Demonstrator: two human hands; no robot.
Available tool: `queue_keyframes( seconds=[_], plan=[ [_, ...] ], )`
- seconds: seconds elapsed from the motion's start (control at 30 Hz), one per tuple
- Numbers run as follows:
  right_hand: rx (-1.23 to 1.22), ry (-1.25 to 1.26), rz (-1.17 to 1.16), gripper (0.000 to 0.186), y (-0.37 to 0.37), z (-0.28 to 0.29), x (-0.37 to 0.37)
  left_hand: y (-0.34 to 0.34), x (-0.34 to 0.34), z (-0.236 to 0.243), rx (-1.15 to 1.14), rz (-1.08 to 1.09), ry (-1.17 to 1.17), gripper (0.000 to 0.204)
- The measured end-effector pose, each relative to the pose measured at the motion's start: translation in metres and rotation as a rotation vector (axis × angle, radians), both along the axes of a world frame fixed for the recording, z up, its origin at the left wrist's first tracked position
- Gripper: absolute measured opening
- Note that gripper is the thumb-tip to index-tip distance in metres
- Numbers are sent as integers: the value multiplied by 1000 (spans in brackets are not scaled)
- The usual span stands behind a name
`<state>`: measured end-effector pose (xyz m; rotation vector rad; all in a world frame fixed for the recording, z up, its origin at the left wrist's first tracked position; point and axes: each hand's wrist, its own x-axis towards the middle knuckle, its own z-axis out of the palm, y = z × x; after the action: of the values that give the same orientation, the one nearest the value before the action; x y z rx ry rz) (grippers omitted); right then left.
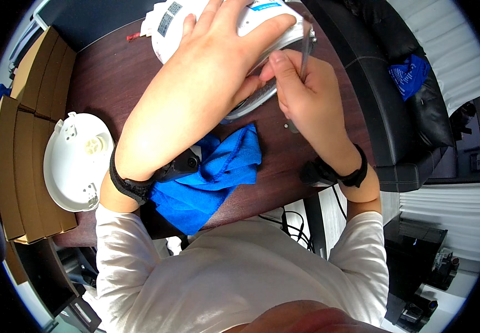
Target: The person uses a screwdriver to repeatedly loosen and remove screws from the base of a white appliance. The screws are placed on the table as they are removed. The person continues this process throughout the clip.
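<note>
A white rounded appliance (167,25) with a dark label and a blue sticker lies at the table's far edge. A clear, curved rim (259,100) shows along its near side. My left hand (223,41) lies over it, fingers spread across the white casing, with the thumb bent down by the rim. At the appliance's right edge my right hand (309,83) is closed round a thin grey rod-like piece (306,47) that sticks up past the fingers. Its lower part is hidden in the fist. My fingertips nearly meet at the rim.
A blue cloth (212,177) lies under my left forearm. To the left are a white round cover (70,166) and brown cardboard boxes (31,161). A small red piece (133,37) lies far left on the dark table (104,72). A black sofa (381,100) stands right.
</note>
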<state>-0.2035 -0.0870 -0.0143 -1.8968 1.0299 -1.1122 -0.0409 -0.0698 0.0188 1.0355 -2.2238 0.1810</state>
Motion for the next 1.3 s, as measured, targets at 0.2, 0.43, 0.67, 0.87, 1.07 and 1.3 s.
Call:
queue_keyframes(
  seconds=[0.2, 0.43, 0.67, 0.87, 1.07, 1.3],
  plan=[
    [-40, 123, -53, 29, 0, 2, -17, 7, -7, 4, 48, 54, 49, 70],
    [-649, 438, -95, 16, -4, 5, -13, -29, 12, -31, -141, -60, 74, 69],
    [-732, 503, -162, 16, -1, 2, -3, -27, 10, -28, -153, -39, 31, 67],
    [-127, 67, -56, 20, 2, -2, 2, 6, -8, 5, 49, 35, 57, 68],
    [67, 102, 25, 26, 3, 5, -25, -9, 5, -13, -14, 18, 11, 69],
    [-488, 633, -133, 27, 14, 17, -54, -14, 6, -20, -81, 81, -39, 71]
  ],
)
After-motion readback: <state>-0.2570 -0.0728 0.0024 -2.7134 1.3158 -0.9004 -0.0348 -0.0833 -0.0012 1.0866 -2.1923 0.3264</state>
